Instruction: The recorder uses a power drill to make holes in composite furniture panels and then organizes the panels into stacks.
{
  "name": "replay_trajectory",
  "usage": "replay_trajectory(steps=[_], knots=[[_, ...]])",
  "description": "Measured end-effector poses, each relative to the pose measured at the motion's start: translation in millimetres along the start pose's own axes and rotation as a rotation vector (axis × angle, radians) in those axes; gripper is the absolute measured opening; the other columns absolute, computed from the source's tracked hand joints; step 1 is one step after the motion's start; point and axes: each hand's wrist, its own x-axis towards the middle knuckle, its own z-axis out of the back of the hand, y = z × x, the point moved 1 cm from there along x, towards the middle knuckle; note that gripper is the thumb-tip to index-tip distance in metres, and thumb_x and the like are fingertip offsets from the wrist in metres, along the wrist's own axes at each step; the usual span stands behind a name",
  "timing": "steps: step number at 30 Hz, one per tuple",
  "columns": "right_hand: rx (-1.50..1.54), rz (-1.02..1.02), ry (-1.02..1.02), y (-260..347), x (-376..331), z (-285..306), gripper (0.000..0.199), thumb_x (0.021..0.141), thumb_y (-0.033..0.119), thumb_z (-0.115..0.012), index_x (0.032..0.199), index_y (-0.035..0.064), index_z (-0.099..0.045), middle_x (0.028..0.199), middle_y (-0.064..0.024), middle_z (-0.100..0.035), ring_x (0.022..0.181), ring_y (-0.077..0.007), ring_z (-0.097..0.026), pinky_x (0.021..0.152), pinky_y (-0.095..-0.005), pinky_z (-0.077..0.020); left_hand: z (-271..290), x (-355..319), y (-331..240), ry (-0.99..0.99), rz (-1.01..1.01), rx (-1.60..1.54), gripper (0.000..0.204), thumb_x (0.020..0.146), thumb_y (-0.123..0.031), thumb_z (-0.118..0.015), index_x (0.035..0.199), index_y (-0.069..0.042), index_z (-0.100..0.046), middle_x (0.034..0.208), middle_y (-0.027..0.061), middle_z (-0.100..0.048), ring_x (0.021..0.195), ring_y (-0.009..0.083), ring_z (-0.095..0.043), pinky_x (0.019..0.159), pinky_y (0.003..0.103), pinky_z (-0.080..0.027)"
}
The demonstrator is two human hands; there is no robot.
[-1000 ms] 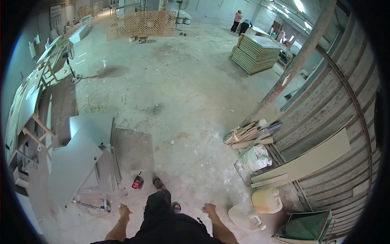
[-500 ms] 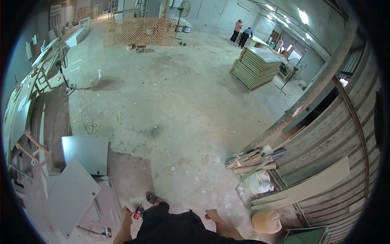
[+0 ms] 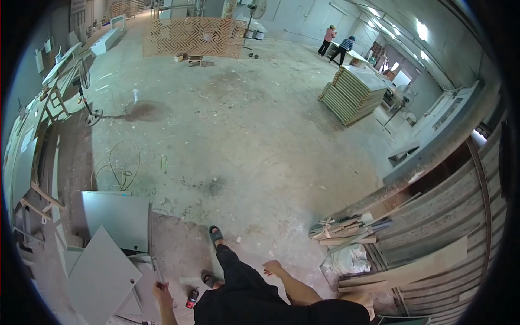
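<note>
My left hand [image 3: 162,292] hangs low at my left side, beside the grey panels. Its fingers look bent, and whether anything small is in them is too small to tell. Close to its right is a red-and-black object [image 3: 192,298], like a small power tool, apart from the hand. My right hand [image 3: 273,268] is held out in front of my right thigh, its fingers loosely apart and holding nothing. A grey square panel [image 3: 103,279] with a small dark hole is nearest my left hand, leaning over another pale panel [image 3: 116,216].
Bundled wood strips [image 3: 344,230], a white sack [image 3: 349,260] and corrugated sheeting [image 3: 433,216] line the right. Ahead stand a stack of green-edged panels [image 3: 352,100], a lattice screen [image 3: 195,38] and a fan [image 3: 84,76]. A hose [image 3: 127,173] lies on the floor. Two people work far off.
I have stepped forward, with one sandalled foot now well ahead. My left hand and the red-and-black object are farther apart. The right hand has moved slightly up and left.
</note>
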Motion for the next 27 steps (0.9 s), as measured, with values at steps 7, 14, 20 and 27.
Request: replay_trajectory(steps=[7, 14, 20, 27], knots=[[-0.242, -0.163, -0.059, 120, 105, 19, 0.032, 0.089, 0.028, -0.072, 0.097, -0.0028, -0.07, 0.086, -0.0176, -0.072, 0.068, -0.0282, -0.073, 0.058, -0.0437, -0.061, 6, -11, 15, -0.354, -0.016, -0.205, 0.021, 0.105, -0.027, -0.046, 0.09, -0.015, -0.051, 0.086, 0.0011, -0.047, 0.076, 0.0166, -0.049, 0.082, 0.036, -0.051], [-0.121, 0.212, 0.241, 383, 217, -32, 0.021, 0.094, 0.017, -0.063, 0.105, -0.0014, -0.064, 0.08, -0.0147, -0.067, 0.065, -0.0279, -0.069, 0.058, -0.0406, -0.0606, -26, -20, 30, -0.445, -0.057, -0.127, 0.027, 0.104, -0.033, -0.051, 0.108, -0.01, -0.063, 0.097, 0.009, -0.064, 0.087, 0.0214, -0.062, 0.079, 0.038, -0.053], [-0.548, 0.226, 0.266, 546, 231, -131, 0.023, 0.097, 0.019, -0.061, 0.11, -0.0011, -0.06, 0.088, -0.0131, -0.067, 0.073, -0.0268, -0.069, 0.065, -0.0395, -0.0614, -76, -98, 57, -0.801, -0.217, -0.241, 0.029, 0.102, -0.03, -0.055, 0.088, -0.005, -0.062, 0.074, 0.0066, -0.063, 0.063, 0.0174, -0.062, 0.062, 0.034, -0.054], [-0.68, 0.324, 0.577, 584, 200, -301, 0.031, 0.097, 0.02, -0.063, 0.118, -0.0031, -0.06, 0.098, -0.0161, -0.068, 0.082, -0.0295, -0.071, 0.072, -0.0415, -0.062, -117, -171, 149, -1.144, 0.025, -0.475, 0.071, 0.096, -0.059, -0.065, 0.136, -0.002, -0.051, 0.114, 0.0137, -0.065, 0.085, 0.0213, -0.067, 0.074, 0.037, -0.057]])
